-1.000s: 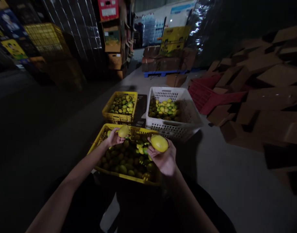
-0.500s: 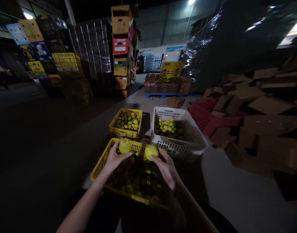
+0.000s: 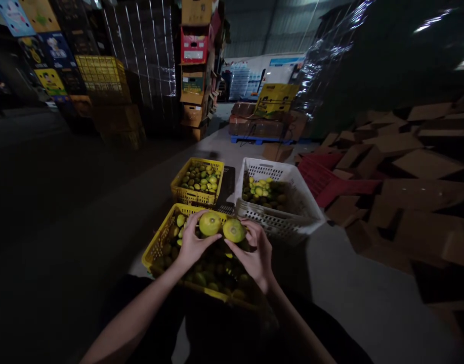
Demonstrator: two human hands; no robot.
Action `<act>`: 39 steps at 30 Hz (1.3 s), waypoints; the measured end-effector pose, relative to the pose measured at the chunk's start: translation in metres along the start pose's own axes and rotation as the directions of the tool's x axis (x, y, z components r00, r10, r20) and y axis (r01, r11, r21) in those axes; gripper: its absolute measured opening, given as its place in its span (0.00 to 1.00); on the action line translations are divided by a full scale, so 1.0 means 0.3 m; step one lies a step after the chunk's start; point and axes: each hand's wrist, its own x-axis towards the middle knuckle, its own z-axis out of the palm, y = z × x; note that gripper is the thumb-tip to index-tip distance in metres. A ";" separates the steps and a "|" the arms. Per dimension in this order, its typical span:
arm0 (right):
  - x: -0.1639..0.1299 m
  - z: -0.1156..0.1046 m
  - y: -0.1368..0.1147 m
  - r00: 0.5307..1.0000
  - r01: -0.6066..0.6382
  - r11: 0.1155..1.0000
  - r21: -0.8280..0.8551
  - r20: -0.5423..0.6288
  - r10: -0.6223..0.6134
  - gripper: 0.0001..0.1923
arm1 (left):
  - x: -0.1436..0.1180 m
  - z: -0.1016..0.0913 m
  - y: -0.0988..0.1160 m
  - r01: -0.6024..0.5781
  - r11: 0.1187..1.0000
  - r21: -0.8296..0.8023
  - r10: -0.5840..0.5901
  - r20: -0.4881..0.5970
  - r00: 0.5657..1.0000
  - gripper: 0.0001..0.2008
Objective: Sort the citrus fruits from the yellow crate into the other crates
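Observation:
Above the near yellow crate [image 3: 150,255], my left hand [image 3: 194,242] grips a yellow-green lemon [image 3: 209,223] between thumb and fingers. A second lemon [image 3: 234,230] is held the same way by my right hand [image 3: 257,251]. The two lemons are side by side, close together, with their ends turned up toward me. Many more yellow and green lemons fill the near crate below, much of it in shadow and partly covered by my hands.
Beyond stand a smaller-looking yellow crate [image 3: 174,191] of lemons and a white crate [image 3: 305,207], partly filled with lemons. A red plastic crate [image 3: 323,182] and flattened cardboard [image 3: 425,212] lie at right. Stacked boxes [image 3: 194,76] and a blue pallet [image 3: 258,139] are farther back.
Both hands have drawn together, bringing the lemons nearly side by side. The lemons have been turned in the fingers. The camera view has tilted down slightly.

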 end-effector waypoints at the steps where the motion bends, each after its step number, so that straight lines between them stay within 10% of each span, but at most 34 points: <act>1: -0.002 0.000 0.005 0.999 0.037 0.998 -0.042 0.001 -0.037 0.25 | 0.000 0.004 0.005 -0.021 1.000 0.007 0.021 -0.011 1.000 0.28; 21: 0.013 -0.011 0.029 0.927 0.345 0.858 -0.379 -0.007 -0.375 0.19 | 0.002 0.007 0.019 -0.207 0.978 0.041 0.207 -0.004 0.978 0.26; 39: -0.027 -0.042 0.028 0.569 0.773 0.386 -0.503 0.281 -0.773 0.21 | 0.003 0.011 0.022 -0.201 0.978 0.047 0.204 -0.058 0.977 0.24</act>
